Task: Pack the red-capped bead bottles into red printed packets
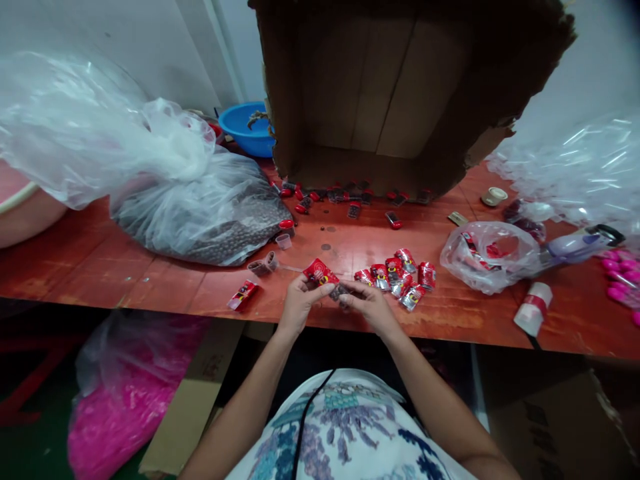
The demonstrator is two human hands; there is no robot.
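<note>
My left hand pinches a small red packet at the front edge of the red wooden table. My right hand is closed on a small dark piece beside the packet's lower end. Both hands meet over the table edge. Just right of them lies a cluster of several filled red packets. One more red packet lies alone to the left.
A cardboard box lies on its side at the back, small red and dark pieces spilled before it. A clear bag of dark beads sits left, a blue bowl behind, a small plastic bag right, a pink bag under the table.
</note>
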